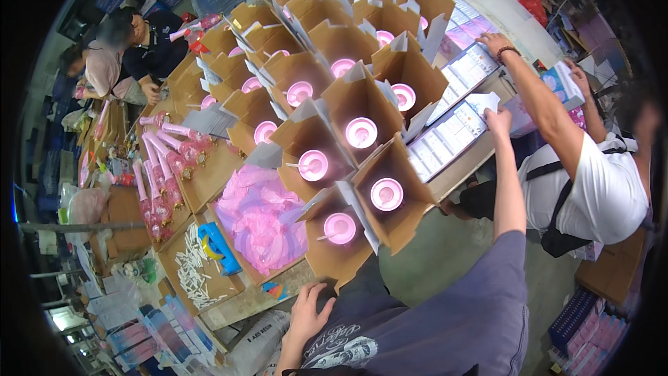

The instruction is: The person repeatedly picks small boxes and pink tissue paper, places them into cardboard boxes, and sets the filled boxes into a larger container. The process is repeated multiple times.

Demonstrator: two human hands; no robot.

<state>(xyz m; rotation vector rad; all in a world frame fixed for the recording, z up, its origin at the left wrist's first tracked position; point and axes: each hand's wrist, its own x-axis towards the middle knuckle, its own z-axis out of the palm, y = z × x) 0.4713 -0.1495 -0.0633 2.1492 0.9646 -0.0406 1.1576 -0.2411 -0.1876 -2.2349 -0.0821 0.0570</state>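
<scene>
My right hand [499, 117] grips the end flap of a flat printed carton [449, 141] at the right side of the table. Near the front table edge, my left hand [309, 307] rests with its fingers apart, holding nothing, beside an open cardboard box [342, 261]. Rows of open brown boxes stand upright before me, many with a round pink-and-white piece [386, 194] inside. To their left lie a shallow box of pink and purple film bags [263, 219], a tray of small white sticks [195, 271] and a blue tape dispenser [219, 248].
Pink clear-ended wands [167, 151] lie on the cardboard at left. A co-worker in white [584, 188] at right reaches over another flat carton [469, 70] and holds a printed box [561, 83]. Two more people stand at upper left. Crates and stacked cartons line the floor.
</scene>
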